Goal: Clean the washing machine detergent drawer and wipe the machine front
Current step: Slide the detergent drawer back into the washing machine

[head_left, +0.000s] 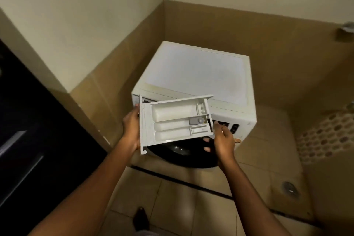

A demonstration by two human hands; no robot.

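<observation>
A white detergent drawer with three compartments is out of the white washing machine and held level in the air before it. My left hand grips the drawer's front panel on the left. My right hand holds its back end, thumb on the rim and fingers curled underneath. The machine's dark round door shows below the drawer, and its control panel lies just right of my right hand. The drawer slot is mostly hidden behind the drawer.
The machine stands in a corner of tan tiled walls. A dark cabinet runs along the left. A floor drain sits on the tiled floor at right, near a pebble-patterned patch. My foot is at the bottom.
</observation>
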